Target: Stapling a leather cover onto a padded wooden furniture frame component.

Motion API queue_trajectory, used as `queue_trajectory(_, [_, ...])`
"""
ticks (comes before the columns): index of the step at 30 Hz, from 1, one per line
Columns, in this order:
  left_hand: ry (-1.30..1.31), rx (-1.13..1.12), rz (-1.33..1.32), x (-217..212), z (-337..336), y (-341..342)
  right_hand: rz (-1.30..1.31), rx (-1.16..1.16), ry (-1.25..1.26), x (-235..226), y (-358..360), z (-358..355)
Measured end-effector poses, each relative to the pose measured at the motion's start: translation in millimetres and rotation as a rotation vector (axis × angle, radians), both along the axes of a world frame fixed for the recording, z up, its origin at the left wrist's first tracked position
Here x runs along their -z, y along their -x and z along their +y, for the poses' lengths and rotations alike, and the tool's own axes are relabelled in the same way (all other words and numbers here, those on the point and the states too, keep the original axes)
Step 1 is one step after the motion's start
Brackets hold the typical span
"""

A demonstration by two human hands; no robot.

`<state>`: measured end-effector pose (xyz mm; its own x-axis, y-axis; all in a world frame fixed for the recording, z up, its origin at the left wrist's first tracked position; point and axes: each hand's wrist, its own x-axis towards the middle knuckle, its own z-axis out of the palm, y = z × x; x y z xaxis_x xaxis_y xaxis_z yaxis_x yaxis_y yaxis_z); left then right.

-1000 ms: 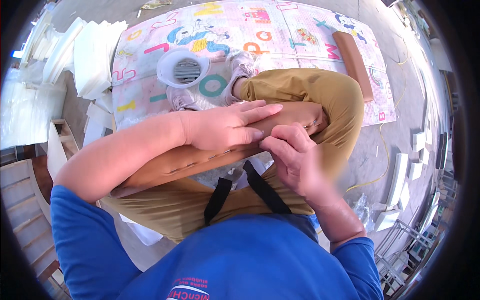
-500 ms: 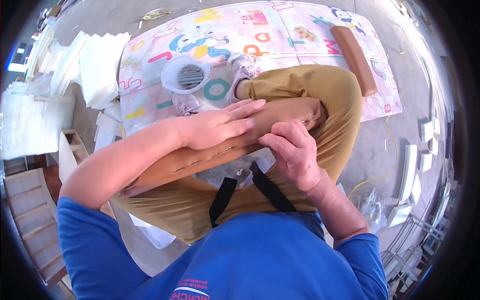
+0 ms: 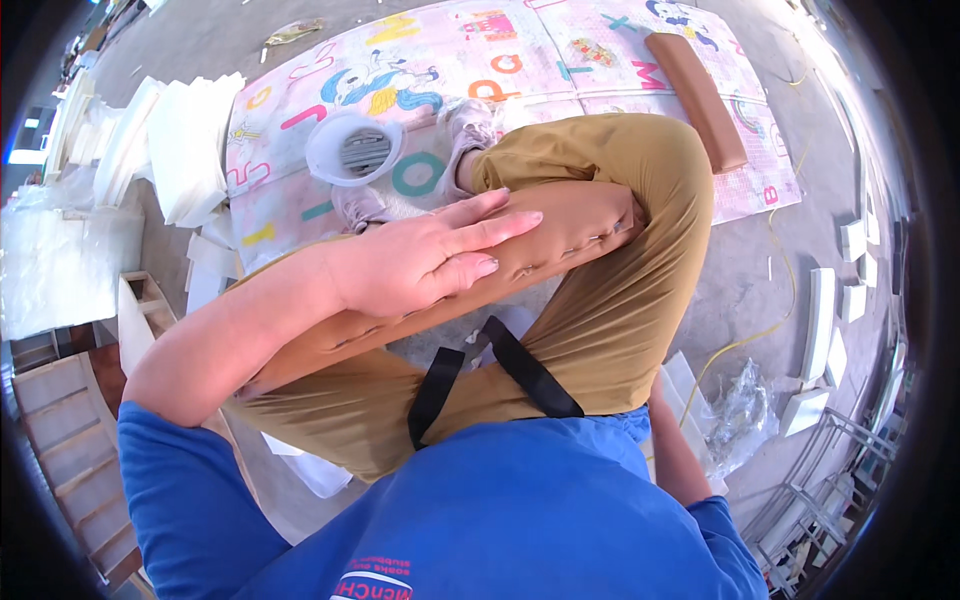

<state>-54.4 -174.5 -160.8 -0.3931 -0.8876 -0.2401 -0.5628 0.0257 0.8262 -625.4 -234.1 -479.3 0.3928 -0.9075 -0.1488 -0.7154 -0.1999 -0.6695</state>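
Lying slantwise, the long padded strip of brown leather-like material (image 3: 575, 222) runs over mustard-coloured cloth trousers (image 3: 635, 290), from left thigh (image 3: 345, 425) to right knee (image 3: 680, 165). The bare left hand (image 3: 415, 262) is nearer: its grip lies spread flat upon the strip, not closed. Earlier, the right hand was at the strip's lower edge; now only its bare forearm (image 3: 676, 445) shows beside the blue cloth shirt (image 3: 520, 490), so I cannot tell its grip.

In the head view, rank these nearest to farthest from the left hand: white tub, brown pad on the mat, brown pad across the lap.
1. Lap pad: under the left hand.
2. White tub: ahead, beside the shoes.
3. Other brown pad: on the mat, ahead and right.
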Motion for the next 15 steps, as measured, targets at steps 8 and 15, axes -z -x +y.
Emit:
queue_trajectory(8, [-0.064, -0.027, -0.078, -9.6, -0.9, 6.2, 0.114, 0.259, -0.362, 4.4, -117.1, -29.6])
queue_trajectory(15, [-0.105, -0.035, -0.086, -14.2, 1.5, 8.5, 0.145, 0.31, -0.407, 2.9, -124.8, -39.3])
